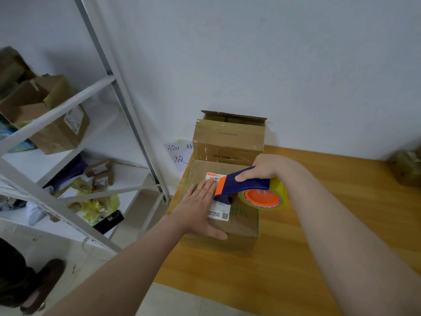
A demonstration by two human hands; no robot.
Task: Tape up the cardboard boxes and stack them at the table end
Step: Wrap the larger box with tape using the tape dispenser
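Left hand [198, 208] presses box [241, 226]; right hand [262, 167] grips dispenser [246, 185]; second box [227, 142] behind.

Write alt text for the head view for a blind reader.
A person's right hand grips a blue and orange tape dispenser against the top of a cardboard box on a wooden table, while the left hand presses flat on it. A second box with a raised flap stands behind, and a white shelf rack stands left.

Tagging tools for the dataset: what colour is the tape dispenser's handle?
Dark blue handle, orange front guard. Head view shows it.
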